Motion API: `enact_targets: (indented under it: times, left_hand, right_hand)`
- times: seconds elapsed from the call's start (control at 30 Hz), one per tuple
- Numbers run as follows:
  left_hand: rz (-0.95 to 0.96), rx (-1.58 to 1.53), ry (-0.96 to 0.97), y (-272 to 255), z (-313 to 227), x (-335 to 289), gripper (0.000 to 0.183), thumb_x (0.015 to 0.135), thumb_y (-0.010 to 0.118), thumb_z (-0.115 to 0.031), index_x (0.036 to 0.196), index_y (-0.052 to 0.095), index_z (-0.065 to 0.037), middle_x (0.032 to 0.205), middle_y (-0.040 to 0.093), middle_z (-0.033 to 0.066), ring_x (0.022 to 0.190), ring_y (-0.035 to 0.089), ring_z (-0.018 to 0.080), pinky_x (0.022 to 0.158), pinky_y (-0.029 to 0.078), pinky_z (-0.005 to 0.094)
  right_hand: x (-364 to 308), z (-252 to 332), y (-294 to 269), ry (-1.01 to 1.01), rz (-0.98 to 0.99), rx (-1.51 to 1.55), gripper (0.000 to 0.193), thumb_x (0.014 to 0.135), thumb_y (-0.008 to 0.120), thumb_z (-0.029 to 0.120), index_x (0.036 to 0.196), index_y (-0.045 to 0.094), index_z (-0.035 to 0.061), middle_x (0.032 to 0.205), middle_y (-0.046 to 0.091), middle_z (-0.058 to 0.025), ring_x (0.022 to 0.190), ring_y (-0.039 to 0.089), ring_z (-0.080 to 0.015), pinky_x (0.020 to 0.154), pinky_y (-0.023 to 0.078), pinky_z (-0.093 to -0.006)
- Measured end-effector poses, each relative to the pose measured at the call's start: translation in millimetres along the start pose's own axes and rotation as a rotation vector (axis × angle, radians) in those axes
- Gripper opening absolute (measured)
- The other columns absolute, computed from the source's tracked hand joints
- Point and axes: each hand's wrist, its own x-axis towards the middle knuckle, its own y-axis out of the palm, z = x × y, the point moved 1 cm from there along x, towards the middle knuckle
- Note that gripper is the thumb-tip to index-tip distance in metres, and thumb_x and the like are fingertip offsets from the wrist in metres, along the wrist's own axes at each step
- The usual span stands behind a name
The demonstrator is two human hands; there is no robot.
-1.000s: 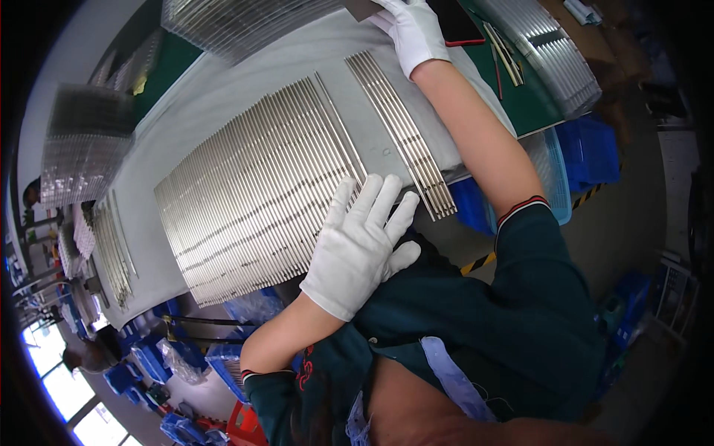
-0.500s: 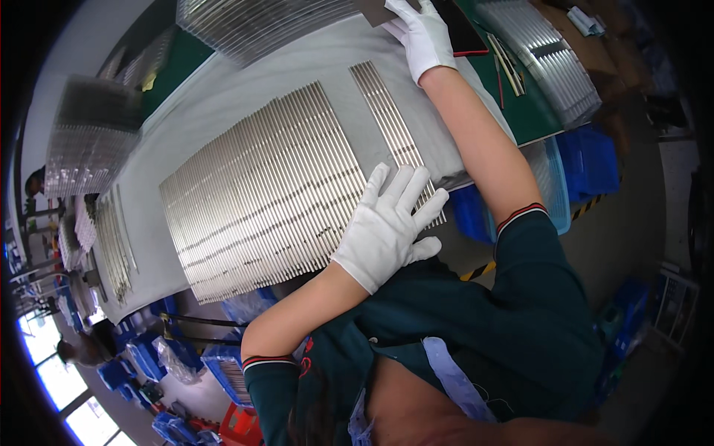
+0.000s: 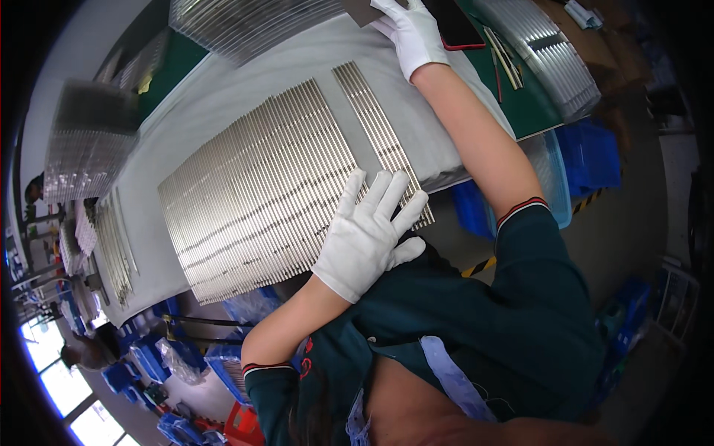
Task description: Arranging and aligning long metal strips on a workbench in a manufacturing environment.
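My left hand (image 3: 357, 245), in a white glove, lies with fingers spread across the lower end of a narrow group of thin silver metal rods (image 3: 374, 123). To its left is a wide row of similar rods (image 3: 256, 186), laid side by side on a pale cloth (image 3: 439, 145). A narrow strip of cloth separates the two groups. At the top edge my right hand (image 3: 413, 37), also white-gloved, has its fingers closed on a flat grey-brown plate (image 3: 362, 10). That plate is partly cut off by the picture's edge.
A dark phone-like slab with a red edge (image 3: 467, 33) lies beside my right hand, near several thin sticks (image 3: 504, 59). Stacked clear ribbed trays (image 3: 245, 26) stand at the back, with more at the left (image 3: 89, 141) and right (image 3: 547, 56). Blue bins (image 3: 587, 156) sit below the table's right edge.
My left hand has slid left, and the narrow group of rods has shifted left, closing part of the gap to the wide row. My right hand and the plate moved slightly left.
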Motion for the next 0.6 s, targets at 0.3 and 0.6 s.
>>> enact_targets:
  times: [0.3, 0.6]
  left_hand:
    - [-0.043, -0.113, 0.070, 7.2, -3.4, 21.0, 0.069, 0.086, 0.064, -0.057, 0.138, 0.058, -0.013, 0.139, 0.055, 0.0157, 0.130, 0.052, 0.0315, 0.115, 0.037, 0.0529]
    - [-0.026, 0.017, -0.077, -8.0, 6.0, -26.8, 0.066, 0.088, 0.068, -0.055, 0.138, 0.060, -0.013, 0.141, 0.059, 0.0137, 0.134, 0.054, 0.0324, 0.120, 0.033, 0.0541]
  right_hand:
    - [-6.9, 10.2, 6.3, 0.086, -0.158, -0.078, 0.061, 0.095, 0.073, 0.015, 0.151, 0.049, 0.0070, 0.137, 0.061, -0.0055, 0.116, 0.062, -0.0173, 0.096, 0.052, -0.0327]
    - [-5.8, 8.8, 2.3, 0.090, -0.130, -0.079, 0.061, 0.095, 0.073, 0.015, 0.151, 0.049, 0.0079, 0.136, 0.061, -0.0052, 0.115, 0.062, -0.0169, 0.096, 0.052, -0.0333]
